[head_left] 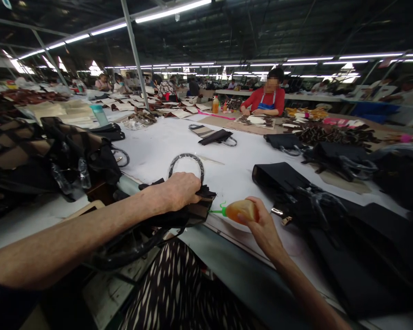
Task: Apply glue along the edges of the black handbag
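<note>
My left hand (182,190) is closed on a dark handbag (196,211) at the table's near edge. One plastic-wrapped loop handle (187,158) stands up behind that hand, and another hangs below the edge. In my right hand (261,224) is a squeeze bottle (241,211) of amber liquid, lying nearly level. Its thin green nozzle points left and reaches the handbag's edge; whether the tip touches the fabric I cannot tell. My left fingertips are partly hidden in the dark material.
Black bags (330,206) lie on the right of the white table (151,137), and more bags (51,151) are heaped on the left. A striped bag piece (211,134) lies ahead. Across the table sits a co-worker in a red top (280,101). A teal cup (99,114) stands back left.
</note>
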Demonstrator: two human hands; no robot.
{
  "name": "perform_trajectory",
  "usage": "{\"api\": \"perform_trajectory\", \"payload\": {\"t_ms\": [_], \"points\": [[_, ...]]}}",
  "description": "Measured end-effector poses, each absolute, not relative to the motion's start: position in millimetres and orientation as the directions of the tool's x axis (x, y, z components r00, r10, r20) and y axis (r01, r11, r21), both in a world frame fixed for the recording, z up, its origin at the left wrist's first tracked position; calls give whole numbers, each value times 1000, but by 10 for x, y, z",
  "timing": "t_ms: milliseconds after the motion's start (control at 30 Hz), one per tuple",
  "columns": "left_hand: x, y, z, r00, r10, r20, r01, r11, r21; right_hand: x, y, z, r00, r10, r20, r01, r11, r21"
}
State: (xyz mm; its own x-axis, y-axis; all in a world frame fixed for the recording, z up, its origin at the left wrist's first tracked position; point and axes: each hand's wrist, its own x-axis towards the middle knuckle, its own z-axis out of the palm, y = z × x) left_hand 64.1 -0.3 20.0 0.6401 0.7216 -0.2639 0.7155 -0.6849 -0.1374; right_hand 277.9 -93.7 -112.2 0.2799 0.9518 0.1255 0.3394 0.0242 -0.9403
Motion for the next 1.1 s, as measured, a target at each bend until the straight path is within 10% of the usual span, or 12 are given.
{"api": "perform_trajectory", "payload": {"t_ms": [1100], "points": [[379,-275,1,668,702,-247,719,-694,-25,2741,-1039,-1113,232,971,50,234,-6,-972]]}}
